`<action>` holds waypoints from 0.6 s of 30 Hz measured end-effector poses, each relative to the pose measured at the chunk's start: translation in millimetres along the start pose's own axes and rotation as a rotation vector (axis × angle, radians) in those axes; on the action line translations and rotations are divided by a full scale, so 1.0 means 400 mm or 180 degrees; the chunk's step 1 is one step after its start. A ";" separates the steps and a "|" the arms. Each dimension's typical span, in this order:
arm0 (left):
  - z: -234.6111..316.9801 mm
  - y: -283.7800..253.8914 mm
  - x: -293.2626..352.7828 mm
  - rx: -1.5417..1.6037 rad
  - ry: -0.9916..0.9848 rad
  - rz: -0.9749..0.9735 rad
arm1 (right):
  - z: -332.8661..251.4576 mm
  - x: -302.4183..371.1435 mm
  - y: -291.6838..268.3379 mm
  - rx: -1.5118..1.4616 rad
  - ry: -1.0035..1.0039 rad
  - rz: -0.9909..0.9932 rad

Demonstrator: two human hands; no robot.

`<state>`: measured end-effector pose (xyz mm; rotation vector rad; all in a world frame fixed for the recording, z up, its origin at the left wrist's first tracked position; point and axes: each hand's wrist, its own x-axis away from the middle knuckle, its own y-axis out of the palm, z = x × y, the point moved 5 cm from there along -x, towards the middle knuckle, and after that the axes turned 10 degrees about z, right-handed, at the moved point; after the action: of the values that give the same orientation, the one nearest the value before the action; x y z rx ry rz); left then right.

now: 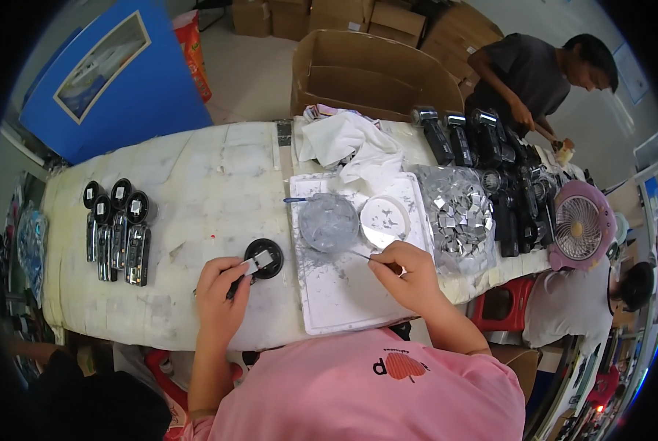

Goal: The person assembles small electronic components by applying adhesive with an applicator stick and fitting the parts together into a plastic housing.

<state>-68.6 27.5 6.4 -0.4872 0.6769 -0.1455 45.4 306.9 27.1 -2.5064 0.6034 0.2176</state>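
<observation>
My left hand (222, 289) is closed around a black handheld device with a round head (274, 269). A small pale square plate (261, 260) lies on that head, beside my fingertips. Over the white tray (329, 309), my right hand (410, 272) pinches a thin dark stick (360, 255), its tip close to a round tub of grey paste (327, 228). Next to the tub sits a white round dish (385, 220) with grey smears. A blue-handled tool (296, 199) rests at the tub's far left.
Several similar black devices (119, 235) lie at the left. A plastic bag of silver squares (461, 220), a heap of black devices (501, 147) and a pink fan (580, 224) occupy the right. White cloth (354, 143) lies behind the tray. One person (523, 81) stands beyond; another (575, 305) sits right.
</observation>
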 end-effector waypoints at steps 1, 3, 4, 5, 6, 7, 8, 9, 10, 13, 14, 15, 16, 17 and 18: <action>-0.001 0.011 -0.008 0.0092 -0.0054 -0.0082 | 0.011 0.000 0.012 -0.0009 -0.0009 -0.0018; -0.003 0.029 -0.014 0.0284 -0.0028 -0.0105 | 0.052 0.001 0.032 -0.0928 0.0810 0.0188; -0.005 0.029 -0.012 0.0260 -0.0042 -0.0091 | 0.049 -0.001 0.038 -0.0943 0.0805 0.0160; -0.005 0.028 -0.010 0.0294 -0.0001 -0.0075 | 0.057 -0.001 0.047 -0.1316 0.1212 0.0111; -0.004 0.026 -0.007 0.0326 0.0039 -0.0057 | 0.062 0.001 0.058 -0.1684 0.1624 0.0057; -0.006 0.025 -0.006 0.0299 0.0019 -0.0041 | 0.056 -0.001 0.066 -0.1692 0.1625 0.0020; -0.004 0.023 -0.006 0.0285 0.0021 -0.0033 | 0.048 -0.002 0.074 -0.1795 0.1700 -0.0020; -0.002 0.021 -0.004 0.0271 0.0022 -0.0024 | 0.039 -0.003 0.083 -0.1896 0.1776 -0.0062; -0.001 0.020 -0.001 0.0236 0.0010 0.0005 | 0.027 -0.001 0.094 -0.1908 0.1762 -0.0106; -0.022 0.029 0.006 0.0484 -0.0298 0.0134 | -0.029 -0.009 0.133 -0.1190 0.0320 -0.0225; -0.025 0.031 0.011 0.0463 -0.0305 0.0146 | -0.040 -0.010 0.148 -0.1204 0.0315 -0.0244; -0.034 0.033 0.016 0.0602 -0.0513 0.0155 | -0.072 -0.011 0.159 -0.0940 -0.0155 -0.0235; -0.043 0.036 0.020 0.0743 -0.0719 0.0163 | -0.098 -0.010 0.169 -0.0673 -0.0621 -0.0219; -0.046 0.038 0.026 0.0728 -0.0731 0.0163 | -0.111 -0.007 0.180 -0.0481 -0.0940 -0.0251; -0.053 0.040 0.032 0.0864 -0.0816 0.0226 | -0.114 -0.011 0.190 -0.0494 -0.0931 -0.0260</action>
<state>-72.6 29.7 -22.8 -0.2152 0.4142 -0.1037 7.4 226.6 30.6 -2.5722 0.3766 0.6082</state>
